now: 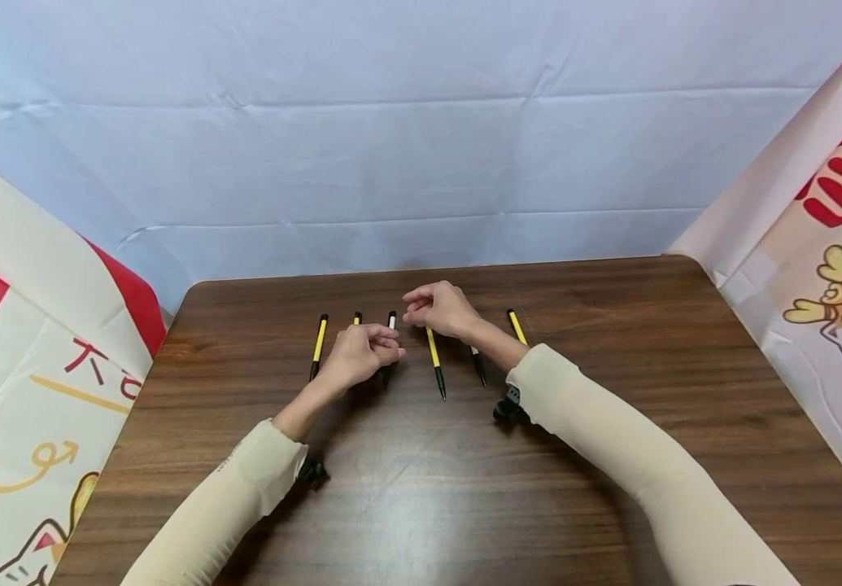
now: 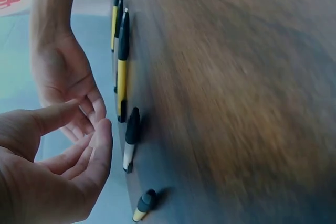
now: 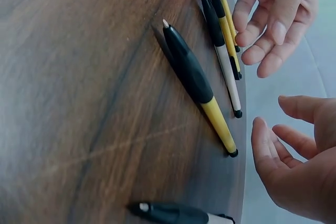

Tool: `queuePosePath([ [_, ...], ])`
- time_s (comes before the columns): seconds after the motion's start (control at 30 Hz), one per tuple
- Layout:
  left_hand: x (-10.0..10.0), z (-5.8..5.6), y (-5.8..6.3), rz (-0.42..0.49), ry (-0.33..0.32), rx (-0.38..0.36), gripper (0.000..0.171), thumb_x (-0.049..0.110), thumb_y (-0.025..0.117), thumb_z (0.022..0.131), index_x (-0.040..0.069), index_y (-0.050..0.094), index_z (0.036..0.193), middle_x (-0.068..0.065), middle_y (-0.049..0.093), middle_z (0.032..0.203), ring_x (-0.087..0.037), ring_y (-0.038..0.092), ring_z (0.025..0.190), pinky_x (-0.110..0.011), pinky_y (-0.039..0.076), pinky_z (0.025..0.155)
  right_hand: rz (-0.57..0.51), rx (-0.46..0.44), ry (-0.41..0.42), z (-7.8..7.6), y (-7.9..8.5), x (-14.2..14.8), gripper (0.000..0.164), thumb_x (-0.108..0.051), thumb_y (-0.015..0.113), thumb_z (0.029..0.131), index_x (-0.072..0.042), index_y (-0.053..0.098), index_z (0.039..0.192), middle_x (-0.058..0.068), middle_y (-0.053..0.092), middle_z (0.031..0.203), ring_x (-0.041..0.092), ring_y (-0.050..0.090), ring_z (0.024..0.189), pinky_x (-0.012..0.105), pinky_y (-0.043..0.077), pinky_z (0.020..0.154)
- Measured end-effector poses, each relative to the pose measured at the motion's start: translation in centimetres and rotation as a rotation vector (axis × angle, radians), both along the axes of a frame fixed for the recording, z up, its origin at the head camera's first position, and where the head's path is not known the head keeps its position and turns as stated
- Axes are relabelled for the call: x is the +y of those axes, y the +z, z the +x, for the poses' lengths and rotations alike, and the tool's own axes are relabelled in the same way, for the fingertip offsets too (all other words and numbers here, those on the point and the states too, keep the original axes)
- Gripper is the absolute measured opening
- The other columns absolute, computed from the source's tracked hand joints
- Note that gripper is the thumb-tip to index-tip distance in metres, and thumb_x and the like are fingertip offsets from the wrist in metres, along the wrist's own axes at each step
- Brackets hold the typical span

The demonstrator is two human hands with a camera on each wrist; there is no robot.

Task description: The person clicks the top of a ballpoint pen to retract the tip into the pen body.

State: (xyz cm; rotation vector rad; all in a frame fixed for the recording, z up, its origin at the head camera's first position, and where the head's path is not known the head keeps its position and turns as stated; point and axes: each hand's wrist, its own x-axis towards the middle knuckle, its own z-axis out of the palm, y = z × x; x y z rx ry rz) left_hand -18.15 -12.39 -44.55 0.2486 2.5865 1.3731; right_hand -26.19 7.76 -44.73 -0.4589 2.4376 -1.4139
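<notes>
My left hand [image 1: 362, 356] hovers over the left side of a row of pens, thumb and fingers loosely bent with nothing between them. Beneath it lie a white pen [image 1: 392, 320] and a yellow pen [image 1: 358, 318], both partly hidden. Above the top of another yellow pen [image 1: 434, 352] is my right hand [image 1: 444, 311], also holding nothing. In the right wrist view a gap shows between that pen [image 3: 216, 119] and the fingers. A second white pen [image 1: 478, 364] is partly covered by my right wrist. All the pens have black grips.
One yellow pen [image 1: 320, 340] lies at the row's left end, another [image 1: 516, 327] at its right end beside my forearm. The brown wooden table [image 1: 406, 496] meets a pale cloth backdrop [image 1: 391, 163] behind. Printed cloths hang on both sides.
</notes>
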Motion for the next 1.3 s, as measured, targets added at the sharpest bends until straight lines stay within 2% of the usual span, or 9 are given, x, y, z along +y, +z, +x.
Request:
queuePosePath([
  [0.13, 0.4, 0.1, 0.1, 0.055, -0.010, -0.042, 0.035, 0.013, 0.075, 0.099, -0.003, 0.071, 0.129, -0.008, 0.081, 0.106, -0.021, 0.078, 0.097, -0.032, 0.061, 0.081, 0.025, 0.018, -0.002, -0.1, 0.2, 0.7, 0.041, -0.015, 0.078, 0.097, -0.001, 0.071, 0.135, 0.010, 0.076, 0.109, 0.022, 0.075, 0.095, 0.032, 0.061, 0.081],
  [0.37, 1.1, 0.2, -0.2, 0.120, -0.016, -0.070, 0.036, 0.009, 0.079, 0.095, -0.007, 0.070, 0.127, -0.015, 0.079, 0.105, -0.021, 0.078, 0.092, -0.029, 0.062, 0.077, 0.045, 0.035, 0.011, -0.4, 0.7, 1.9, 0.042, -0.017, 0.078, 0.098, -0.001, 0.070, 0.136, 0.011, 0.076, 0.111, 0.026, 0.076, 0.098, 0.031, 0.060, 0.078],
  [0.53, 1.7, 0.4, -0.6, 0.099, -0.035, -0.069, 0.038, 0.011, 0.082, 0.094, -0.006, 0.071, 0.126, -0.013, 0.077, 0.105, -0.018, 0.076, 0.089, -0.026, 0.059, 0.074, 0.068, 0.045, 0.025, -0.4, 0.6, 2.7, 0.043, -0.018, 0.076, 0.099, -0.002, 0.068, 0.138, 0.010, 0.076, 0.112, 0.023, 0.074, 0.096, 0.030, 0.058, 0.075],
  [0.7, 2.3, 0.8, -0.5, 0.099, -0.047, -0.092, 0.042, 0.013, 0.084, 0.092, -0.006, 0.070, 0.128, -0.012, 0.077, 0.108, -0.018, 0.076, 0.092, -0.029, 0.061, 0.078, 0.074, 0.047, 0.036, -0.7, 0.2, 3.3, 0.042, -0.017, 0.075, 0.100, -0.001, 0.068, 0.138, 0.011, 0.075, 0.113, 0.027, 0.074, 0.096, 0.029, 0.057, 0.073],
  [0.83, 2.9, 0.8, -0.4, 0.057, -0.044, -0.088, 0.044, 0.018, 0.087, 0.090, -0.003, 0.073, 0.125, -0.010, 0.078, 0.108, -0.018, 0.077, 0.093, -0.030, 0.061, 0.081, 0.087, 0.041, 0.033, -0.9, -0.1, 3.7, 0.041, -0.015, 0.076, 0.100, 0.000, 0.068, 0.137, 0.012, 0.076, 0.112, 0.026, 0.074, 0.095, 0.029, 0.057, 0.071],
  [1.1, 3.6, 0.8, -1.0, -0.022, -0.050, -0.093, 0.044, 0.023, 0.092, 0.086, 0.001, 0.075, 0.121, -0.006, 0.078, 0.103, -0.015, 0.075, 0.091, -0.030, 0.061, 0.082, 0.130, 0.015, 0.068, -1.0, -0.6, 3.8, 0.047, -0.015, 0.079, 0.096, -0.001, 0.067, 0.139, 0.012, 0.074, 0.121, 0.023, 0.072, 0.101, 0.029, 0.056, 0.077],
  [1.3, 4.2, 0.7, -1.2, -0.040, -0.043, -0.102, 0.041, 0.024, 0.093, 0.085, 0.003, 0.076, 0.116, -0.004, 0.077, 0.100, -0.014, 0.074, 0.088, -0.029, 0.061, 0.080, 0.146, -0.018, 0.091, -1.0, -1.0, 3.9, 0.049, -0.013, 0.079, 0.096, -0.001, 0.065, 0.141, 0.014, 0.071, 0.124, 0.024, 0.073, 0.105, 0.030, 0.058, 0.081],
])
